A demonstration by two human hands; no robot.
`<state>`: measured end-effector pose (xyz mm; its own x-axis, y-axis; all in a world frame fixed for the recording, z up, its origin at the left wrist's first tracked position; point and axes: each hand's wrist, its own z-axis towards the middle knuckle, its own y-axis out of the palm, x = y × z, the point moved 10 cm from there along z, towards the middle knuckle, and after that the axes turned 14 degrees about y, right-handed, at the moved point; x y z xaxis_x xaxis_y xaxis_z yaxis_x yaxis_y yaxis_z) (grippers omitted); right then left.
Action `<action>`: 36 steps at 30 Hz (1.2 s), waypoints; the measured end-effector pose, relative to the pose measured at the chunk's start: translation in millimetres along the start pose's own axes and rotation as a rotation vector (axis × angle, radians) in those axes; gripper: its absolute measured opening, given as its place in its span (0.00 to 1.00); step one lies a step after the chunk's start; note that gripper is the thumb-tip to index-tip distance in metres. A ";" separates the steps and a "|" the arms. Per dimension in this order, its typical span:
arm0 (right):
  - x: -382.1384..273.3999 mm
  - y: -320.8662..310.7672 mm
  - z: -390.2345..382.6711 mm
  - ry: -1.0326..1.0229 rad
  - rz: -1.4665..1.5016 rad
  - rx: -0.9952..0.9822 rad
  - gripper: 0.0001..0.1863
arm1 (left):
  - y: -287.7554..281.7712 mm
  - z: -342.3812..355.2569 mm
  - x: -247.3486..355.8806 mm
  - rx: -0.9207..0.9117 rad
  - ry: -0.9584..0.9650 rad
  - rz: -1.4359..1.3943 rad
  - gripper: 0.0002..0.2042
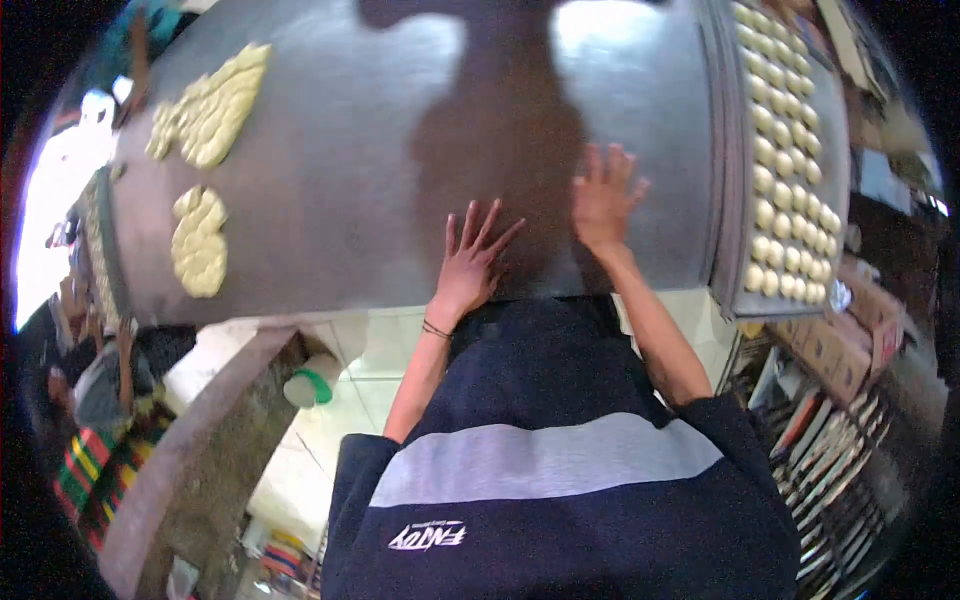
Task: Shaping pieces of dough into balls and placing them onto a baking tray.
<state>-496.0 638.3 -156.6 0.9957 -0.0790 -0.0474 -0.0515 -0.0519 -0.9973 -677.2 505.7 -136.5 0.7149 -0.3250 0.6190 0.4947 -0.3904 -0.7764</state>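
Note:
Over the near middle of a grey metal worktable (330, 200), my left hand (470, 265) is held with its fingers spread and nothing in it. A little farther out and to the right, my right hand (605, 205) is also open and holds nothing. Whether either palm presses on the metal, I cannot tell. Two lumpy slabs of pale dough lie at the table's left: a larger far slab (222, 108) and a smaller near slab (200, 243). At the right end, a dark tray (742, 205) carries rows of round dough balls (785, 160).
Cardboard boxes (835, 345) and a rack of trays (830, 480) stand at the lower right. On the tiled floor is a white and green container (308, 388), beside a low ledge (205, 450). Another person's arm (138, 55) shows at the far left.

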 end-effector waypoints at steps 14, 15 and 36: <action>-28.5 3.1 21.0 0.070 0.038 0.119 0.32 | -343.0 -30.8 -360.8 0.744 -0.555 0.531 0.31; -26.8 3.8 22.7 0.100 0.046 0.105 0.31 | -358.6 -20.2 -384.4 0.704 -0.622 0.611 0.30; -24.7 -12.8 18.2 0.123 0.069 0.202 0.32 | -97.8 40.4 -10.5 0.326 0.074 0.404 0.29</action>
<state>-518.5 659.1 -143.7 0.9730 -0.1967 -0.1206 -0.0902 0.1568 -0.9835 -713.1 582.1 -71.9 0.8496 -0.4589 0.2601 0.3232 0.0633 -0.9442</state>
